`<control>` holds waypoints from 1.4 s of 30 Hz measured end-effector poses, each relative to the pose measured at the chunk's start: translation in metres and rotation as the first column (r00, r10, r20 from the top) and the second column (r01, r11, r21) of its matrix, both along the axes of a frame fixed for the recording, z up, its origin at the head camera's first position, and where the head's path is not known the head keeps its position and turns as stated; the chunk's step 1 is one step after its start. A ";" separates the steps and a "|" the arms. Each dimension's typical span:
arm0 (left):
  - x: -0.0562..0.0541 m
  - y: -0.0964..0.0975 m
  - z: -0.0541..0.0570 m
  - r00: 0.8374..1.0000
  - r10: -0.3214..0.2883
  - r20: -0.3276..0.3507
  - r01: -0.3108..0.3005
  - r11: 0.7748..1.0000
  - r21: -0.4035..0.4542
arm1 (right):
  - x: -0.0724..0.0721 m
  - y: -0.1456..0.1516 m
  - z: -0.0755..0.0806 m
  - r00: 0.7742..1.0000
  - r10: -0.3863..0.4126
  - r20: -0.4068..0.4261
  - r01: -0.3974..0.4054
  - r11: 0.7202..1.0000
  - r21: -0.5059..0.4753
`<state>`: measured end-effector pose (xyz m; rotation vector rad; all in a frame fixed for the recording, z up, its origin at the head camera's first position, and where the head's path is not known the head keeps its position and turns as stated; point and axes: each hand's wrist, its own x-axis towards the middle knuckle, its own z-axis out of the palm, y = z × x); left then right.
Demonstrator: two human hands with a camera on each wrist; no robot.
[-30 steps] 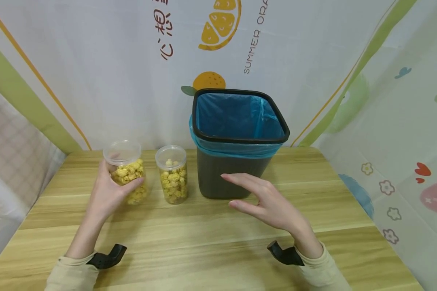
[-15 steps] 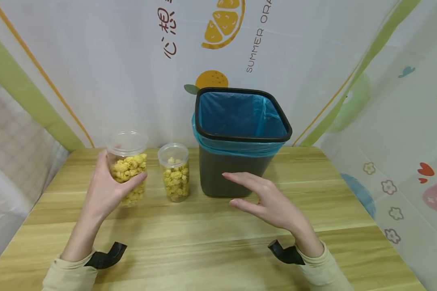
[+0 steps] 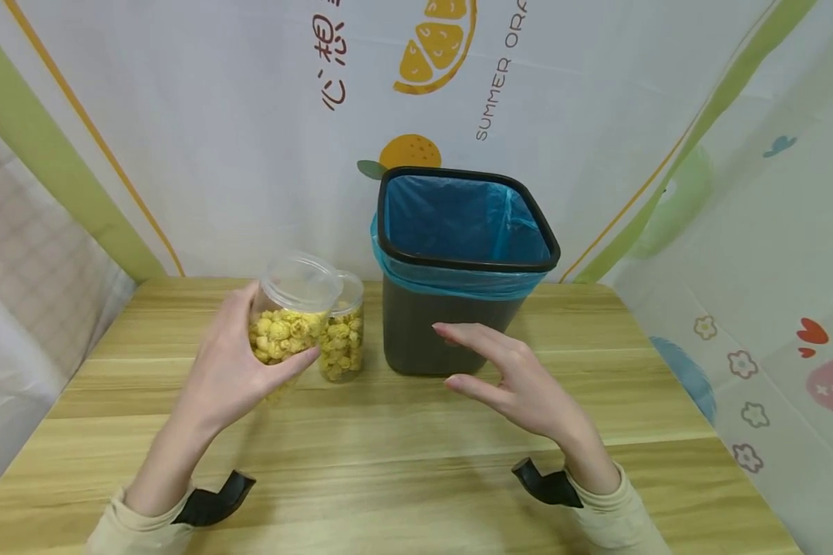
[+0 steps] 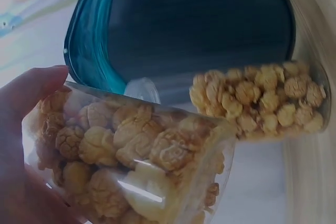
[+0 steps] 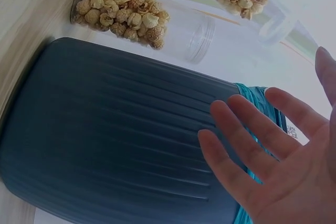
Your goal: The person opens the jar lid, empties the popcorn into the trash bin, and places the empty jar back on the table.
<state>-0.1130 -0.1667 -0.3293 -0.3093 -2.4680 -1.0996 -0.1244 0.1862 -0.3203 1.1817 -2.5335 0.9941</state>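
Note:
My left hand [image 3: 227, 378] grips a clear plastic jar [image 3: 286, 333] part-filled with yellow popcorn, thumb on the near side. The jar is off the table, its lidded top leaning slightly right. A second clear jar of popcorn [image 3: 343, 348] stands upright on the table just behind it, partly covered by the held one. In the left wrist view the held jar [image 4: 115, 150] is close up, with the standing jar [image 4: 262, 98] beyond. My right hand [image 3: 517, 378] hovers in front of the bin, holding nothing; its fingers [image 5: 252, 132] are spread in the right wrist view.
A dark grey trash bin [image 3: 416, 331] with a black rim and a blue liner bag [image 3: 437, 216] stands at the back, right of the jars. Behind the wooden table [image 3: 389, 462] hangs a printed white curtain [image 3: 250, 139], with another cloth along the right side.
My left hand has lifted the jar of popcorn from the back left and carried it right, now tilted, in front of the second jar. My right hand has hardly moved.

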 end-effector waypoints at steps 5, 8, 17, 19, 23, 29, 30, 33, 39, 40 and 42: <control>0.005 0.012 0.000 0.998 -0.026 -0.053 0.023 0.997 -0.069 | 0.000 0.000 -0.001 1.000 0.004 -0.017 -0.004 1.000 -0.021; 0.008 0.018 0.000 0.996 -0.040 -0.078 0.031 0.994 -0.106 | 0.000 0.000 -0.001 1.000 -0.001 -0.023 0.001 1.000 -0.026; 0.013 0.039 -0.006 0.992 -0.096 -0.087 0.073 0.969 -0.237 | 0.001 0.000 0.002 0.999 -0.019 -0.037 0.017 0.998 -0.059; 0.013 0.043 -0.008 0.989 -0.112 -0.097 0.084 0.962 -0.259 | 0.001 -0.001 0.002 0.999 -0.023 -0.034 0.021 0.998 -0.063; 0.014 0.048 -0.013 0.982 -0.136 -0.131 0.094 0.955 -0.283 | 0.001 -0.002 0.002 0.999 -0.025 -0.032 0.023 0.998 -0.065; 0.015 0.056 -0.020 0.975 -0.151 -0.161 0.090 0.938 -0.334 | 0.002 -0.005 0.002 1.000 -0.023 -0.014 0.022 0.998 -0.060; 0.015 0.058 -0.021 0.974 -0.153 -0.164 0.089 0.934 -0.345 | 0.002 -0.005 0.002 1.000 -0.023 -0.008 0.023 0.998 -0.058; 0.015 0.062 -0.025 0.971 -0.163 -0.173 0.089 0.924 -0.373 | 0.003 -0.006 0.002 1.000 -0.023 0.009 0.024 0.998 -0.053; 0.017 0.069 -0.030 0.965 -0.175 -0.194 0.082 0.908 -0.412 | 0.003 -0.007 0.001 1.000 -0.018 0.014 0.018 0.999 -0.040; 0.017 0.070 -0.031 0.963 -0.178 -0.201 0.080 0.905 -0.418 | 0.003 -0.007 0.001 1.000 -0.017 0.014 0.018 0.999 -0.037; 0.017 0.071 -0.032 0.959 -0.185 -0.215 0.076 0.899 -0.432 | 0.004 -0.008 0.000 1.000 -0.018 0.014 0.019 0.999 -0.030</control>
